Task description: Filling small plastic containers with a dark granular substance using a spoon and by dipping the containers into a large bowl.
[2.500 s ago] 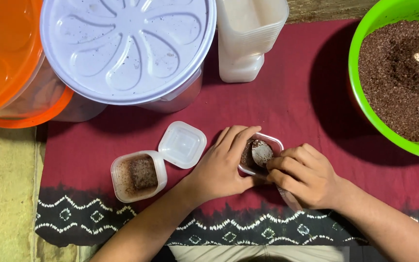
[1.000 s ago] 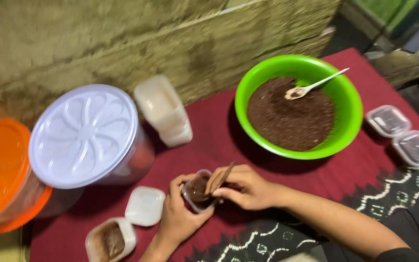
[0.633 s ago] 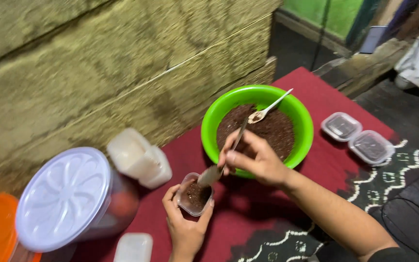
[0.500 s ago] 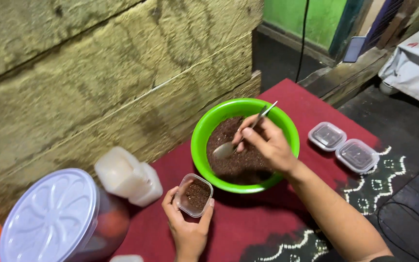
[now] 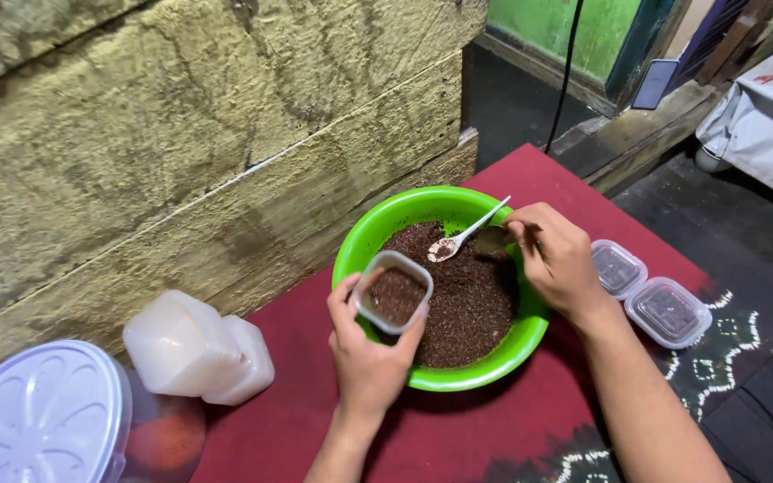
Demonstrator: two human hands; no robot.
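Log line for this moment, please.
left hand: holds small container over green bowl | right hand: metal spoon in brown crumbs

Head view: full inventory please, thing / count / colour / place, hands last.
green bowl: 1, bright green, middle of the cloth, holds dark brown crumbly mix
white spoon: 1, white, lying in the bowl on the mix
metal spoon: 1, grey, over the bowl's far side
small cup: 1, clear, held over the bowl, partly filled with brown mix
lidded cups: 2, clear, filled, on the cloth at right
white jug: 1, translucent white, lying left of the bowl
large jar lid: 1, pale white, bottom left
red cloth: 1, dark red, patterned edge, under everything
left hand: holds the small cup
right hand: holds the metal spoon
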